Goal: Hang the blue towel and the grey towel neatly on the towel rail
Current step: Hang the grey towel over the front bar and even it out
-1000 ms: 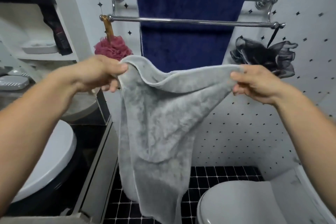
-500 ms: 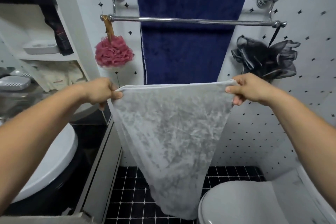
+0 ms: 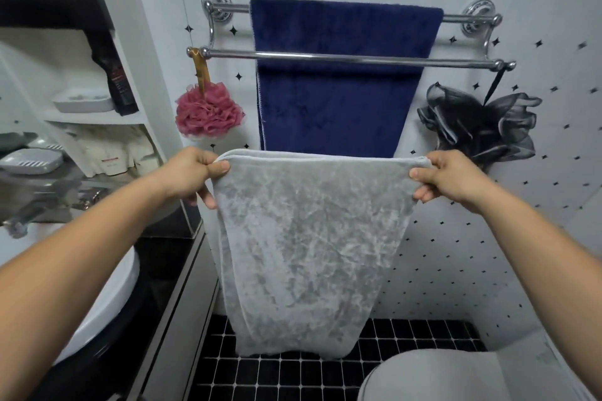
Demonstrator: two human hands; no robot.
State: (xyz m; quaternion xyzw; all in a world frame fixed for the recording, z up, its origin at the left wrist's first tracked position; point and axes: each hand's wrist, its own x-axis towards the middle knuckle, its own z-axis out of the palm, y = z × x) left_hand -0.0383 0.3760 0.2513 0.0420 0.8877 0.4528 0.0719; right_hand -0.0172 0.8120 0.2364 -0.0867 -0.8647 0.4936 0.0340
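The dark blue towel (image 3: pixel 338 88) hangs flat over the back bar of the chrome double towel rail (image 3: pixel 342 58) on the tiled wall. Below it I hold the grey towel (image 3: pixel 306 247) folded double, its top edge stretched level. My left hand (image 3: pixel 195 172) pinches the top left corner and my right hand (image 3: pixel 446 177) pinches the top right corner. The grey towel hangs freely in front of the wall, below the front bar, and covers the blue towel's lower edge.
A pink bath puff (image 3: pixel 208 112) hangs from the rail's left end, a black one (image 3: pixel 482 127) from its right end. White shelves (image 3: pixel 94 117) with a soap dish stand at left above a washbasin (image 3: pixel 107 299). A toilet lid (image 3: pixel 433 374) sits at bottom right.
The grey towel's sagging top edge has been pulled taut and level between my hands, and the hanging cloth now falls straight and even instead of bunched to the left.
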